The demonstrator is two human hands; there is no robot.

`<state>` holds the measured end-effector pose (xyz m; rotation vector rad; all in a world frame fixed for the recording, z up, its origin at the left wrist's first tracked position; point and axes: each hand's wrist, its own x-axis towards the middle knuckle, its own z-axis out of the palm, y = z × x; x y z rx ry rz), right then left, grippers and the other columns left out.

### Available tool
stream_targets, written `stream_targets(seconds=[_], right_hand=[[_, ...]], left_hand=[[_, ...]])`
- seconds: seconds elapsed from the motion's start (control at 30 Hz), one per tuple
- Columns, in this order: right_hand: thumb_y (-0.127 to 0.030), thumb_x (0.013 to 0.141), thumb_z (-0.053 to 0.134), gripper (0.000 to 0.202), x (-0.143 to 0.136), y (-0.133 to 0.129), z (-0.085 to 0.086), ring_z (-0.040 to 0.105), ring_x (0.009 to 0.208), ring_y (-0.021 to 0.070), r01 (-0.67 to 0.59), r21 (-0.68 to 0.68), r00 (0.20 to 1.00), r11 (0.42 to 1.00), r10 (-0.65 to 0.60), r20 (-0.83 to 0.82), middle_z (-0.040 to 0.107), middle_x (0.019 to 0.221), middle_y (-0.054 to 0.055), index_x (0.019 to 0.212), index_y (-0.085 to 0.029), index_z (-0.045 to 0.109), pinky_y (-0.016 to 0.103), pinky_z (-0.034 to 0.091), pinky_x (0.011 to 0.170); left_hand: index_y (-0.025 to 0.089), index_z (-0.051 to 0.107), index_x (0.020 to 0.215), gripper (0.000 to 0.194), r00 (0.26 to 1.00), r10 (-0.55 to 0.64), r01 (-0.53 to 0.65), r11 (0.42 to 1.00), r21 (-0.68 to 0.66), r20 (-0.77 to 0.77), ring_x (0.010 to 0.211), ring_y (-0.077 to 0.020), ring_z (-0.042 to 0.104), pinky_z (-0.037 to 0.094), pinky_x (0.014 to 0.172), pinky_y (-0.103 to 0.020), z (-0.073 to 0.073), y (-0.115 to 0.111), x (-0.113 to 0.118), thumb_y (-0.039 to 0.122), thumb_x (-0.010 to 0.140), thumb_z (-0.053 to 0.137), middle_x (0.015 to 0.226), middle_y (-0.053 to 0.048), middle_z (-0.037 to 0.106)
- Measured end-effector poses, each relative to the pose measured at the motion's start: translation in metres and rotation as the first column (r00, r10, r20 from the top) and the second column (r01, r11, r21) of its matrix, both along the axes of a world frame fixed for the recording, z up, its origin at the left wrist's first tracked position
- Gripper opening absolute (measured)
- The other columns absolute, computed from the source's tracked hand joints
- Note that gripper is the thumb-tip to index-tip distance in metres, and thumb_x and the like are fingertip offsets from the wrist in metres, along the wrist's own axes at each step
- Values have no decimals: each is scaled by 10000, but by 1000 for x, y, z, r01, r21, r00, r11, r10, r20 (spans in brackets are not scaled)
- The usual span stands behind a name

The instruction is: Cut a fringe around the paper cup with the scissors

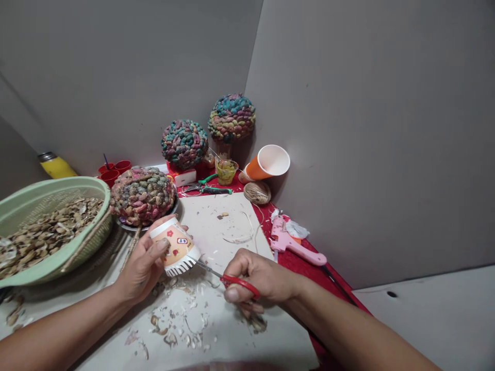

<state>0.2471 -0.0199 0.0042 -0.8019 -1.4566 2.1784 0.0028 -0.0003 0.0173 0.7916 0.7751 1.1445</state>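
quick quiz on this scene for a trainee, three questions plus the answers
1. What does the right grip hold?
2. True or false: the paper cup in the left grip is cut into strips along part of one edge.
3. How many bumpy multicoloured balls are in view?

Key: 1. Red-handled scissors. 2. True. 3. Three.

The cup (178, 246) is peach, white-edged and red-patterned — the scissors (232, 280) red-handled, the glue gun (288, 242) pink.
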Motion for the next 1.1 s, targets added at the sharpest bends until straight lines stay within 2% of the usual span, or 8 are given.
stream_targets(seconds=[0.17,0.3,0.5,0.63,0.87,1.0,1.1], right_hand=[[-556,619,856,546,0,0,0,426,281,45,-17,-60,1000,998,16,-7,507,367,-33,490,-119,555,149,418,347],[-557,619,852,546,0,-1,-2,440,286,48,-32,-57,999,998,31,-28,514,368,-31,484,-117,558,142,433,346],[-523,624,858,517,-1,0,-3,432,270,44,-28,-85,999,996,25,-42,533,377,-20,489,-107,583,136,410,326],[-489,635,858,503,-1,1,-2,419,263,47,-37,-118,996,992,27,-87,515,367,-30,468,-116,564,165,468,349],[-438,636,867,476,1,3,-4,387,256,46,-41,-134,992,990,24,-124,485,368,-52,473,-120,552,171,447,324],[-502,630,862,512,2,4,-3,386,267,43,-83,-112,993,990,73,-93,481,376,-54,486,-122,552,164,415,321],[-574,639,831,541,4,1,2,399,300,47,-121,-35,992,992,122,17,483,398,-49,522,-127,549,155,369,321]], left_hand=[[236,602,1338,692,1000,-16,16,1000,0,17,857,-217,743,615,755,-290,2,1,-1,298,697,856,1065,-81,778],[257,570,1377,731,1000,-5,5,999,31,2,869,-226,742,615,752,-290,6,0,-2,290,701,848,1085,-83,772],[264,538,1412,814,999,-14,18,996,84,-52,939,-284,738,615,798,-351,8,1,-2,317,667,863,1145,-109,752],[263,503,1440,843,997,-26,33,994,100,-76,965,-300,730,609,827,-394,6,1,-2,342,676,851,1198,-129,731],[256,534,1416,800,996,-58,66,991,117,-64,950,-274,728,612,812,-363,8,2,-3,312,683,847,1164,-113,743],[250,572,1376,758,995,-84,88,991,96,-47,907,-248,732,618,783,-339,9,1,-4,297,675,856,1141,-102,752],[211,642,1279,679,997,-66,67,997,25,-51,816,-234,741,623,710,-313,7,3,-3,317,649,871,1052,-97,774]])
